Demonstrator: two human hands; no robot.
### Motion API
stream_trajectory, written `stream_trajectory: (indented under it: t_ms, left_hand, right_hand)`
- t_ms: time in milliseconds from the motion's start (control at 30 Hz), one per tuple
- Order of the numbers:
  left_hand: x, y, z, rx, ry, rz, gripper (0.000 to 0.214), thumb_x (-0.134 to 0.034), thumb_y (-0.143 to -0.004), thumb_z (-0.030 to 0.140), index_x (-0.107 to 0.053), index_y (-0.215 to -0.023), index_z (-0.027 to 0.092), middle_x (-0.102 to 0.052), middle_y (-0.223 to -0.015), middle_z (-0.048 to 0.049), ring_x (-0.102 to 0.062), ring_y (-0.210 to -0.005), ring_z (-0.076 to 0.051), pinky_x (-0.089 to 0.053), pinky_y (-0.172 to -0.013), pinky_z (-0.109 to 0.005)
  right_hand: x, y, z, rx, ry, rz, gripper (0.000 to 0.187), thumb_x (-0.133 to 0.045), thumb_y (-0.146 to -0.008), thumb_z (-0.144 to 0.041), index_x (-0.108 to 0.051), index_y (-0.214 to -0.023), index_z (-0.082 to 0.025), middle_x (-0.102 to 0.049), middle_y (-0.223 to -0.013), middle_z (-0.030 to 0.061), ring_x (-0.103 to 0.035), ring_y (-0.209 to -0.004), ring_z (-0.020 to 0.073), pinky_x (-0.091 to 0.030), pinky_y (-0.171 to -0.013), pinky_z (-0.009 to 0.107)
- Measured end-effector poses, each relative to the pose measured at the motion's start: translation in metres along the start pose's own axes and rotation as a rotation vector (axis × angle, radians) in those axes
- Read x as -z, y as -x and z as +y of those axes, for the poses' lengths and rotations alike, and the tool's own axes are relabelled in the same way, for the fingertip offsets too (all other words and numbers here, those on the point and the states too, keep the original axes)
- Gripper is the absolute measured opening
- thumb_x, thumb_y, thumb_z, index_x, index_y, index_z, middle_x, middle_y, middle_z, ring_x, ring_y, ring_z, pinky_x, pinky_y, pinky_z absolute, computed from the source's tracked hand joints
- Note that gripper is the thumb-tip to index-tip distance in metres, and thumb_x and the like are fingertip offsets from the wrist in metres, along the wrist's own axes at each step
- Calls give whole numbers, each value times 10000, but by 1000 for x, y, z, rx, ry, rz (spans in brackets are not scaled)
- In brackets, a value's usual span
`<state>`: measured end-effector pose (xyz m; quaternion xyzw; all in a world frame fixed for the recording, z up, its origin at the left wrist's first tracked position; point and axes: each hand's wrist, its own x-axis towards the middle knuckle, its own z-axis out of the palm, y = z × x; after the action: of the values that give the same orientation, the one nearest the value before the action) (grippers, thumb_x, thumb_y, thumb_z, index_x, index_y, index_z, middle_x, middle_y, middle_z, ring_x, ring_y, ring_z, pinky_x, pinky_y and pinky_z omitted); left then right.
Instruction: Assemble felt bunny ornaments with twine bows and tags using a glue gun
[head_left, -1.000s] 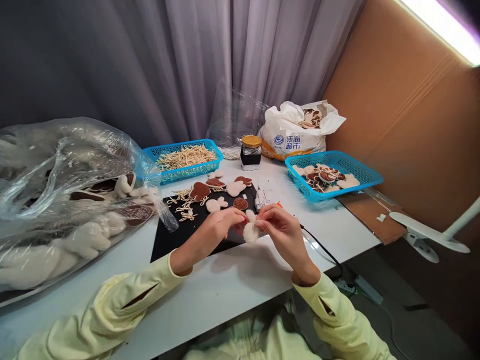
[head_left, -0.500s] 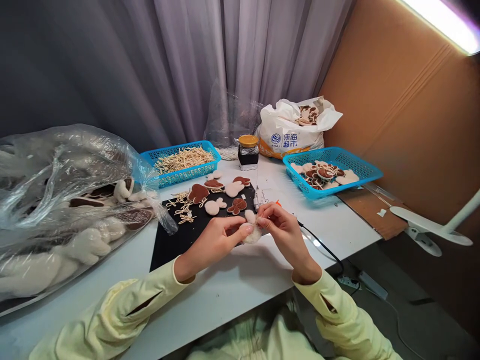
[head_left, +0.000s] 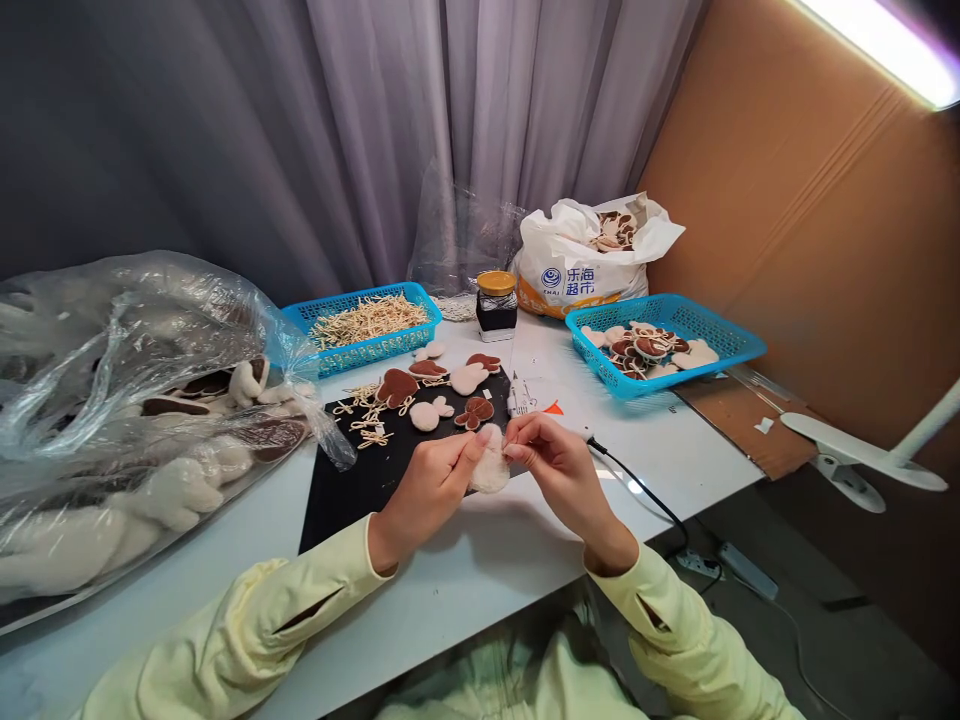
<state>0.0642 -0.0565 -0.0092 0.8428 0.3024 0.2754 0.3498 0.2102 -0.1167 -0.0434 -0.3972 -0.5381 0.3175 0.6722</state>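
Between both hands, a little above the table's front part, is a cream plush piece [head_left: 491,470] with a rounded lower end. My left hand [head_left: 439,470] pinches it at its upper left between thumb and fingers. The fingertips of my right hand [head_left: 553,460] are pinched together at its upper right edge; whether they grip the plush or a fine thread is too small to tell. Just beyond lie a brown bunny-head-shaped plush piece [head_left: 475,412] and a cream one [head_left: 431,413] on a black mat [head_left: 345,500]. Small cream string bows [head_left: 373,428] lie at the mat's left.
A clear bag of plush pieces [head_left: 157,480] fills the left. Blue baskets hold string bows [head_left: 371,320] and plush pieces [head_left: 649,345]. Behind stand a yellow-lidded jar [head_left: 496,305] and a white shopping bag [head_left: 577,265]. A corded white tool [head_left: 523,397] lies beyond my right hand.
The plush piece has turned and moved slightly left, now showing its rounded end more fully. My left hand has shifted its grip towards the top; my right fingertips have drawn closer together.
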Motion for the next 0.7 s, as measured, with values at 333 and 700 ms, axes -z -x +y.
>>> stream_trajectory:
  t_ms: [333, 700]
  left_hand:
    - [-3, 4, 1, 120, 65, -144, 213, -497, -844, 387, -518, -839, 175, -484, -598, 58, -401, -500, -85, -301, -486, -209]
    - [2, -5, 1, 323, 676, -197, 273, -450, -876, 361, -475, -705, 149, -522, -592, 20, -403, -469, -66, -278, -432, -183]
  right_hand:
    - [1, 1, 1, 38, 85, 51, 135, -563, -825, -181, -518, -698, -190, -565, -786, 18, -531, -687, 131, -436, -606, 262]
    - [4, 1, -3, 89, 153, 103, 116, -604, -796, -153, -571, -692, -192, -542, -784, 14, -509, -732, 139, -418, -632, 264]
